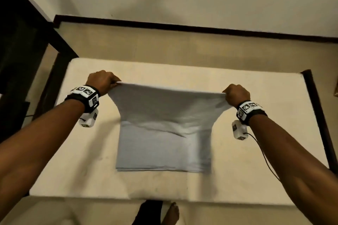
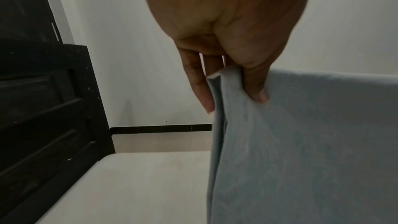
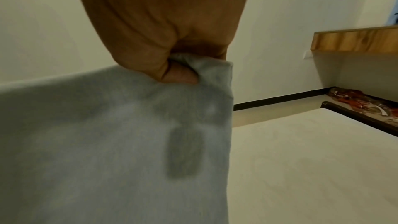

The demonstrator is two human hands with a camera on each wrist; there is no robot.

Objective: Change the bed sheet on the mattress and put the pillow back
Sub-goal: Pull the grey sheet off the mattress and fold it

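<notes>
Pale walls and a dark skirting board are enclosing a tiled floor, and a dark bed frame (image 1: 318,115) is bordering a bare cream mattress (image 1: 73,160) that is filling most of the head view. At the centre of the mattress a folded grey bed sheet (image 1: 164,148) is lying, its near layers resting flat toward 6 o'clock while its top layer is being lifted along the 12 o'clock edge. At 10 o'clock the left hand (image 1: 102,82) is pinching one top corner between thumb and fingers. At 2 o'clock the right hand (image 1: 236,93) is clenching the other corner in a closed fist. No pillow is showing in any view.

Assessment: the unfolding stage appears to be just beginning. Risks: the left pinch is looking light, so a sharp flick could be pulling that corner free; several layers may be lifting together, leaving the sheet bunched; uneven pulling could be dragging the stack off centre toward one frame rail.
</notes>
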